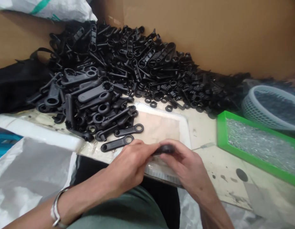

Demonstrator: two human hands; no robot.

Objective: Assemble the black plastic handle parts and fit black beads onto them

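Note:
Close to my body, over the near edge of the table, my left hand (134, 160) and my right hand (189, 162) meet on one black plastic arm (166, 149). Its dark rounded end shows between the fingers; the rest is hidden behind my left hand. The fingers of both hands are closed around it. Just beyond my left hand lie two loose black arms with ring ends, one nearer (115, 144) and one farther (128, 130). Under my hands is a white tray (187, 133) with a tan sheet (159, 127) on it.
A large heap of black plastic arms (95, 92) and small black rings (168, 108) covers the back. On the right stand a green tray (222, 133) of small shiny metal pieces and a pale basket (254, 103). White foam (42, 133) lines the left edge.

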